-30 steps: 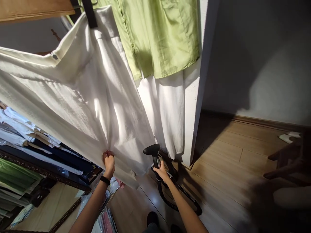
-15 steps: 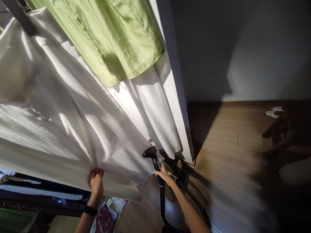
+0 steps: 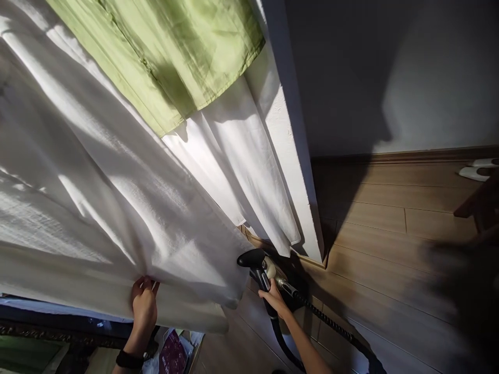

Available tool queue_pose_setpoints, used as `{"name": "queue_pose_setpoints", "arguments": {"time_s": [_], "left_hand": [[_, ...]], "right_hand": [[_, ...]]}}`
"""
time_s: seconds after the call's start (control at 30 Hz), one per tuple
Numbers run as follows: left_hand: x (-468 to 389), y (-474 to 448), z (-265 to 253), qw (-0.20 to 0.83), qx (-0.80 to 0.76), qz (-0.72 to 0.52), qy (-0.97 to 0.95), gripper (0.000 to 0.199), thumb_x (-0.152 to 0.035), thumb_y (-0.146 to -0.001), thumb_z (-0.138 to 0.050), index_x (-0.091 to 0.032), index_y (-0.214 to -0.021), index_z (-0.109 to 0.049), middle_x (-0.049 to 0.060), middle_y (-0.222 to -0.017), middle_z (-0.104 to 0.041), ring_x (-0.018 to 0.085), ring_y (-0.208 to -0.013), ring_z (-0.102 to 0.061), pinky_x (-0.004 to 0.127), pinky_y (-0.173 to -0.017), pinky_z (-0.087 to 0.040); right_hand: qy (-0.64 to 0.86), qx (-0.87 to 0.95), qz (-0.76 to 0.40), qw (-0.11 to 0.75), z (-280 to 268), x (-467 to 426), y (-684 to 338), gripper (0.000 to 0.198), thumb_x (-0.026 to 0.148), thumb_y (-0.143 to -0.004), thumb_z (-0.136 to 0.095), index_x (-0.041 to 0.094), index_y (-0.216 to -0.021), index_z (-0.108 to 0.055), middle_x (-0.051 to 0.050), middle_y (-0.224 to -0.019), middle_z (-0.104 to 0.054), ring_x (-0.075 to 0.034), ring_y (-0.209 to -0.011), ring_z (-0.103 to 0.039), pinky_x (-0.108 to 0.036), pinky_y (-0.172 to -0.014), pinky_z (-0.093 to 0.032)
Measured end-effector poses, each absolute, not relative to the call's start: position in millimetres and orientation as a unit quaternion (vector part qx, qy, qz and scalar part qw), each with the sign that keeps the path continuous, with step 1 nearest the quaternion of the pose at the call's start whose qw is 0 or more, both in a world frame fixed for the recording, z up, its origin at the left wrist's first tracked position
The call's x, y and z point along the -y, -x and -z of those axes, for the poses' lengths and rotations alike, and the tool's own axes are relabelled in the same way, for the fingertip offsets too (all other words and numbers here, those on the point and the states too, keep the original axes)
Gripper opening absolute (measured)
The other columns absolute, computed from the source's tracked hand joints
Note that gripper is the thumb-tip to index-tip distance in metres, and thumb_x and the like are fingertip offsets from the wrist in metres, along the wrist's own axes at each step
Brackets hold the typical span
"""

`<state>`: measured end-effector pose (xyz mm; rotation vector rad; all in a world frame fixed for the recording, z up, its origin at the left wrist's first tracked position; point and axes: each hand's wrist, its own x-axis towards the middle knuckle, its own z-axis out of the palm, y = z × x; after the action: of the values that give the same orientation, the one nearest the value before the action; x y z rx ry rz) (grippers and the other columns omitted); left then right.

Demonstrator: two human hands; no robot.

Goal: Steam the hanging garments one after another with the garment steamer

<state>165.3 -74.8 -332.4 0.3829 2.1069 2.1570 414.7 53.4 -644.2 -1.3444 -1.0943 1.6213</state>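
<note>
Seemingly unfinished: folds cross white garment (image 3: 183, 208); left hand (image 3: 144, 306) pinches it, right hand (image 3: 276, 301) grips handheld steamer (image 3: 253, 259) near garment's lower edge.

view lowered along white garment (image 3: 117, 192)
its waistband and black strap have been carried out of frame, upper left.

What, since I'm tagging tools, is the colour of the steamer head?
Black; the steamer head shows best in the head view.
</note>
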Motion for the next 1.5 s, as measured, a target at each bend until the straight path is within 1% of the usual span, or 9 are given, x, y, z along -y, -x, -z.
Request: {"name": "queue_pose_setpoints", "arguments": {"time_s": [0.17,0.3,0.4,0.5,0.57,0.77,1.0,1.23,1.5], "left_hand": [[68.3,-183.2,320.1,0.067,-0.683,-0.715,-0.134,0.005,-0.013,-0.084,-0.053,-0.017,-0.081,-0.053,0.001,-0.085,-0.055,0.011,-0.079,-0.058,0.037,-0.092,-0.052],[69.5,-188.9,314.9,0.088,-0.68,-0.712,-0.152,0.008,-0.019,-0.078,-0.063,-0.016,-0.081,-0.057,0.001,-0.082,-0.056,0.012,-0.081,-0.057,0.035,-0.091,-0.05],[74.8,-189.6,315.1,0.106,-0.675,-0.713,-0.157,0.012,-0.02,-0.075,-0.066,-0.015,-0.083,-0.059,0.002,-0.082,-0.058,0.012,-0.08,-0.058,0.033,-0.09,-0.049],[81.4,-189.3,317.6,0.128,-0.67,-0.709,-0.18,0.014,-0.022,-0.072,-0.067,-0.015,-0.083,-0.062,0.002,-0.083,-0.061,0.011,-0.077,-0.058,0.031,-0.087,-0.048],[85.2,-188.6,319.0,0.137,-0.665,-0.709,-0.191,0.018,-0.025,-0.07,-0.069,-0.015,-0.083,-0.063,0.002,-0.08,-0.061,0.011,-0.075,-0.057,0.03,-0.084,-0.048],[90.1,-186.7,317.7,0.15,-0.653,-0.716,-0.198,0.031,-0.032,-0.063,-0.076,-0.013,-0.084,-0.065,0.002,-0.08,-0.064,0.011,-0.073,-0.057,0.028,-0.08,-0.047],[93.2,-184.5,315.5,0.16,-0.657,-0.711,-0.193,0.017,-0.022,-0.069,-0.071,-0.014,-0.082,-0.063,0.001,-0.079,-0.063,0.01,-0.074,-0.059,0.029,-0.086,-0.047],[93.5,-181.9,312.3,0.169,-0.667,-0.696,-0.207,0.007,-0.018,-0.077,-0.065,-0.015,-0.083,-0.062,0.001,-0.08,-0.062,0.011,-0.078,-0.061,0.032,-0.094,-0.046],[90.2,-173.7,314.8,0.185,-0.642,-0.702,-0.247,0.017,-0.024,-0.074,-0.071,-0.014,-0.084,-0.06,0.003,-0.088,-0.063,0.013,-0.087,-0.063,0.037,-0.1,-0.046]], "right_hand": [[0.508,0.478,-0.613,0.37,584.1,-33.5,-417.4,0.046,0.032,-0.054,-0.061,0.025,-0.094,-0.039,0.002,-0.078,-0.055,-0.023,-0.076,-0.059,-0.034,-0.073,-0.044],[0.463,0.551,-0.558,0.413,493.1,-10.2,-418.5,0.043,0.035,-0.064,-0.059,0.024,-0.099,-0.035,-0.001,-0.086,-0.055,-0.021,-0.08,-0.057,-0.032,-0.074,-0.043],[0.443,0.584,-0.523,0.435,428.6,-0.6,-404.1,0.042,0.035,-0.066,-0.057,0.023,-0.099,-0.034,-0.003,-0.089,-0.056,-0.022,-0.081,-0.056,-0.032,-0.074,-0.043],[0.442,0.605,-0.493,0.443,390.4,1.4,-379.5,0.042,0.035,-0.067,-0.055,0.022,-0.101,-0.034,-0.004,-0.09,-0.058,-0.022,-0.082,-0.055,-0.032,-0.073,-0.041],[0.443,0.619,-0.483,0.432,383.7,1.3,-363.6,0.042,0.034,-0.068,-0.054,0.021,-0.103,-0.034,-0.005,-0.09,-0.058,-0.022,-0.081,-0.054,-0.03,-0.07,-0.04],[0.473,0.609,-0.494,0.403,433.7,16.3,-336.8,0.037,0.031,-0.07,-0.05,0.022,-0.101,-0.033,-0.003,-0.082,-0.057,-0.022,-0.075,-0.055,-0.029,-0.065,-0.039],[0.512,0.577,-0.53,0.352,525.3,56.4,-331.2,0.033,0.023,-0.063,-0.052,0.024,-0.091,-0.034,-0.002,-0.079,-0.057,-0.025,-0.075,-0.06,-0.03,-0.065,-0.041],[0.557,0.542,-0.562,0.282,596.6,70.3,-339.0,0.036,0.016,-0.056,-0.055,0.026,-0.081,-0.032,0.003,-0.067,-0.052,-0.027,-0.071,-0.062,-0.032,-0.061,-0.043],[0.641,0.478,-0.554,0.233,655.1,41.0,-343.6,0.037,0.017,-0.061,-0.055,0.027,-0.083,-0.028,0.003,-0.066,-0.048,-0.03,-0.078,-0.063,-0.036,-0.068,-0.045]]}}
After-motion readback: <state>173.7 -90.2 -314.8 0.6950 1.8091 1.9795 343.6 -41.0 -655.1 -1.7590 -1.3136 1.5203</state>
